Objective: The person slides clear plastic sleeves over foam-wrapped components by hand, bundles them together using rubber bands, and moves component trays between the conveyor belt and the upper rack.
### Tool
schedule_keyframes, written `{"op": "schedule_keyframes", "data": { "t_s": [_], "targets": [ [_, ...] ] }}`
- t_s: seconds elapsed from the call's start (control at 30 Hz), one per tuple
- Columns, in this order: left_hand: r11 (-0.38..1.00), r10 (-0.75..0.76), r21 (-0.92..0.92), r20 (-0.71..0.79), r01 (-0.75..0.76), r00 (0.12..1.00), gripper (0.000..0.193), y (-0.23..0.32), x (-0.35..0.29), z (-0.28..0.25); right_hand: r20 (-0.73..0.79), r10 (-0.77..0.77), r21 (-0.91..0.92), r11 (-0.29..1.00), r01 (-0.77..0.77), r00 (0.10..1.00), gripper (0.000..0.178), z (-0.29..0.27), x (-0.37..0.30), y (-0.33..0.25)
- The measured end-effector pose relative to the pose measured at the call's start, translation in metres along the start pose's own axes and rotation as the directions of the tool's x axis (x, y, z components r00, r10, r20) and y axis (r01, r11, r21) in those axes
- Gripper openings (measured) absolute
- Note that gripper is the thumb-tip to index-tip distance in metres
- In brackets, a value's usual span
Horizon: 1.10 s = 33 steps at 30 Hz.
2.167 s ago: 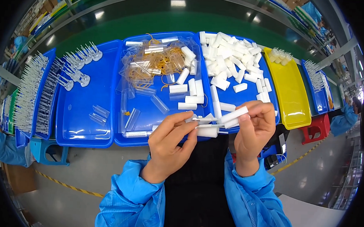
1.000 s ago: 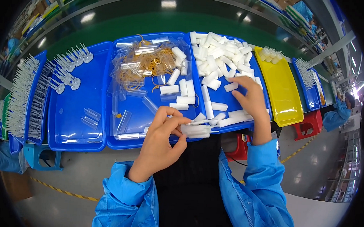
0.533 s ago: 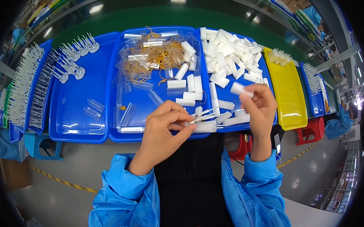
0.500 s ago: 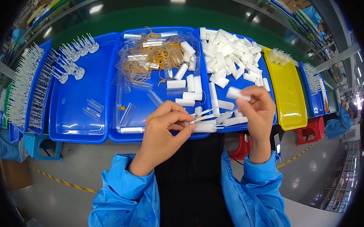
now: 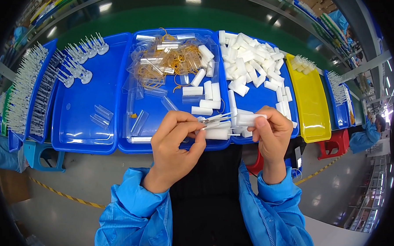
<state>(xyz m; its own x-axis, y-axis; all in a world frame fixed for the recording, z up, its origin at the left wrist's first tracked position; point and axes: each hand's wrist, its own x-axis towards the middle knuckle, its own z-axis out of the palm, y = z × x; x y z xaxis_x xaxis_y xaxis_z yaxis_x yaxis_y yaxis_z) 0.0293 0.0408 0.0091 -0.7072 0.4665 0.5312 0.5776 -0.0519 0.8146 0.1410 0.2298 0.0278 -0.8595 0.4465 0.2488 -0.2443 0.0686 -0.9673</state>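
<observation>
My left hand (image 5: 177, 142) pinches a small white part with several thin prongs (image 5: 215, 118) pointing to the right. One lower prong carries a white foam tube (image 5: 217, 134), its tip sticking out beyond the tube. Between the thumb and fingers of my right hand (image 5: 271, 135) is another white foam tube (image 5: 248, 120). Its left end lies close to the prong tips; whether they touch I cannot tell. Both hands are over the front edges of two blue trays, the middle one (image 5: 136, 152) and the one to its right (image 5: 295, 135).
Clear plastic sleeves (image 5: 103, 114), orange rubber bands (image 5: 182, 61) and loose white foam tubes (image 5: 248, 59) lie in the trays. Pronged white parts (image 5: 78, 67) stand at the left. A yellow tray (image 5: 316, 119) is on the right, with red (image 5: 334, 144) and blue stools (image 5: 44, 156) below.
My right hand has come down and slightly left, bringing its foam tube to the prong tips. My left hand has shifted slightly left, still pinching the pronged part.
</observation>
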Motion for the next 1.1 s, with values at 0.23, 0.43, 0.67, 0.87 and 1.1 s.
{"op": "schedule_keyframes", "data": {
  "t_s": [0.23, 0.43, 0.67, 0.87, 1.1],
  "targets": [
    [0.998, 0.051, 0.036, -0.022, -0.05, 0.998, 0.016, 0.004, -0.004, 0.005, -0.05, -0.007, -0.088, 0.996, 0.002, 0.999, 0.011, 0.025, 0.008, -0.005],
    [0.99, 0.103, 0.097, -0.029, -0.1, 0.994, 0.017, 0.001, -0.003, 0.004, -0.207, -0.135, -0.143, 0.984, 0.107, 0.969, 0.019, 0.026, 0.002, -0.001],
    [0.995, 0.076, 0.065, -0.005, -0.076, 0.997, 0.016, 0.004, -0.004, 0.008, -0.053, -0.232, -0.33, 0.922, 0.202, 0.971, 0.015, 0.03, -0.004, 0.005],
    [1.0, 0.03, 0.006, 0.032, -0.03, 0.999, 0.022, 0.0, -0.006, 0.005, 0.09, -0.262, -0.304, 0.911, 0.277, 0.961, 0.017, 0.033, 0.003, -0.001],
    [0.982, -0.138, -0.119, 0.066, 0.145, 0.988, 0.036, 0.002, -0.003, 0.004, 0.233, -0.155, -0.384, 0.892, 0.238, 0.96, 0.017, 0.026, 0.005, -0.002]
  ]
}}
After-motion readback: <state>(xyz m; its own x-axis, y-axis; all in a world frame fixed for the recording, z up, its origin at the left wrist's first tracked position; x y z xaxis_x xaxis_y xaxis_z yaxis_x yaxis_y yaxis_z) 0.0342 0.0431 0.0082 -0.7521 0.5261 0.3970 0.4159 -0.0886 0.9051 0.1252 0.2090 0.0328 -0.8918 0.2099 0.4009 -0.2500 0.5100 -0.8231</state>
